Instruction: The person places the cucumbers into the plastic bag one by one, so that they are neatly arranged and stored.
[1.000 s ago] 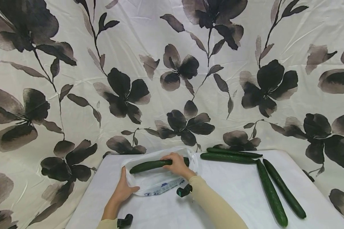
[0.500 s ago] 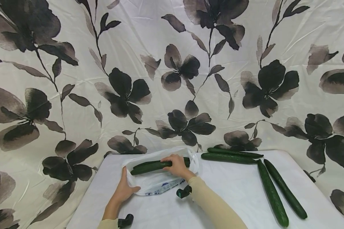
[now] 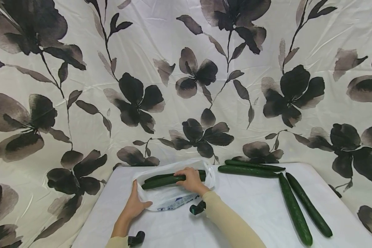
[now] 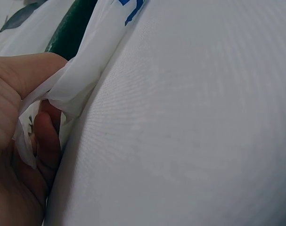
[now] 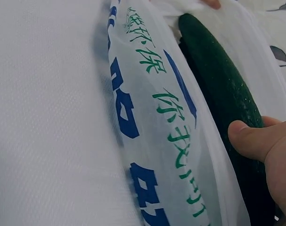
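Observation:
A white plastic bag [image 3: 159,199] with blue and green print lies on its side, mouth spread toward me. My left hand [image 3: 134,203] grips the left end of its rim; the left wrist view shows the plastic [image 4: 79,82] running between thumb and fingers. Inside the bag, my right hand [image 3: 190,179] holds a long dark green cucumber [image 3: 161,183] near its right part, thumb on the near side in the right wrist view. Just behind it lies a second cucumber [image 3: 153,177], mostly covered. The right-hand fingers on the far side are largely hidden.
Two cucumbers lie side by side at the table's back edge, the nearer cucumber [image 3: 248,171] right of the bag. Two more, including a long cucumber [image 3: 294,210], slant toward the front right. A white cloth covers the table [image 3: 235,203]; a floral curtain [image 3: 186,103] hangs behind.
The held cucumber has shifted slightly down and toward me inside the bag, so more of the cucumber behind it shows. Both hands keep nearly the same place.

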The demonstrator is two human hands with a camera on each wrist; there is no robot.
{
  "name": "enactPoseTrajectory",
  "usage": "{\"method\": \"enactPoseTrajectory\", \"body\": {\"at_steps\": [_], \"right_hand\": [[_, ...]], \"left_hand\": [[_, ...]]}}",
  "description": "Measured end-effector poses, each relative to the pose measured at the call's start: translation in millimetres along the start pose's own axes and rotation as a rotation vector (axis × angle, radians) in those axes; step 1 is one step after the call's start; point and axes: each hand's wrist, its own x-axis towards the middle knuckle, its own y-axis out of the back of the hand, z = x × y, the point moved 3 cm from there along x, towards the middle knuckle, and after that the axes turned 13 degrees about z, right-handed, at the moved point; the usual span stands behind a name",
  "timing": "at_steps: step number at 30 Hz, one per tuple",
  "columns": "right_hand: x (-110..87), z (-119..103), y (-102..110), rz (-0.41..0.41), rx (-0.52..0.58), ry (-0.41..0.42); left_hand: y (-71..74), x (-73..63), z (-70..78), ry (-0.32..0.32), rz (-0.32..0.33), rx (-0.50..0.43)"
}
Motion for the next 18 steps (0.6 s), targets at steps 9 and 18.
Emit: {"method": "enactPoseTrajectory", "body": {"at_steps": [9,18], "right_hand": [[-1.4,1.7,-3.9,0.022,-0.040,0.012],[-2.2,3.2,-9.0,0.015,-0.068,0.018]], "left_hand": [[-0.6,1.1,-0.9,0.001,0.004,0.012],[-0.9,-0.1,-2.7,0.015,0.010,0.007]]}}
